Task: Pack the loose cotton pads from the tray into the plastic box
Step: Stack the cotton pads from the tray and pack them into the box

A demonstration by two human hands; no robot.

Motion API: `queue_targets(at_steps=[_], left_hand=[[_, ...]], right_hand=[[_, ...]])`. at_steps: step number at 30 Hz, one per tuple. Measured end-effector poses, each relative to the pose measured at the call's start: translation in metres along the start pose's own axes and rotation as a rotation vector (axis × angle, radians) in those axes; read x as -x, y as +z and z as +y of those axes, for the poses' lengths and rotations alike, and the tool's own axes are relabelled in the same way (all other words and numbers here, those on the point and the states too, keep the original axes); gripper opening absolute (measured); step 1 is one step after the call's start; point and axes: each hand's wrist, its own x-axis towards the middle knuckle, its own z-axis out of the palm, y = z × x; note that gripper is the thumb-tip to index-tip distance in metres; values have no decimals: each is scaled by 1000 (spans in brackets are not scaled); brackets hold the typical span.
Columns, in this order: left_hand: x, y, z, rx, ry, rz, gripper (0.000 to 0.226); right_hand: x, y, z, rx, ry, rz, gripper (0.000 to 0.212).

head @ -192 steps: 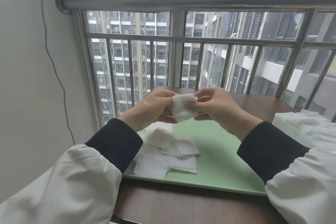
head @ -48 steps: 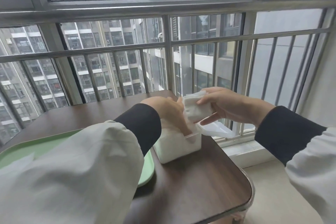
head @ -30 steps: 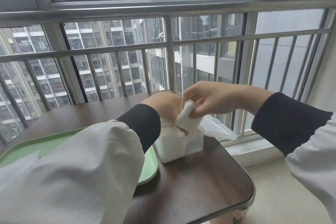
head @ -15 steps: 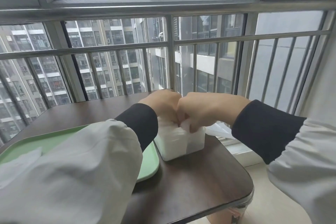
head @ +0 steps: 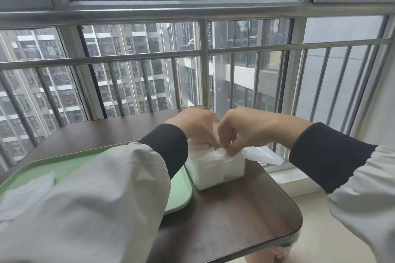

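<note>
Near the right edge of the brown surface [head: 235, 215], fingers of our right hand [head: 248, 128] pinch a white cotton pad [head: 221, 152] into the clear plastic box [head: 215, 171]; fingers of our left hand [head: 192, 126] curl onto its pads, grip unclear.

Loose white sleeves [head: 96, 198] gathered into snug black ribbed cuffs [head: 168, 147] cover both arms.

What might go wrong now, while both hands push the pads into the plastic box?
1. The pads look packed up to the rim of the plastic box, so the open lid may not close, or some may spring out when the left hand and right hand let go.
2. The left sleeve lies over the tray, close to a loose pad, and may drag it off.
</note>
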Motion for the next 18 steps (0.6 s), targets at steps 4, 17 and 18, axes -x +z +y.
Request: queue_targets(at_steps=[4,17,18], left_hand=[[7,-3,2,53,-45,-83,50],[79,-34,-27,547,63,-98,30],[90,-38,-33,556,55,-95,27]], right_hand=[[-4,15,-7,63,1,45,11],[-7,-7,-49,-84,-18,106,15],[-10,-7,-57,-97,-30,118,15]])
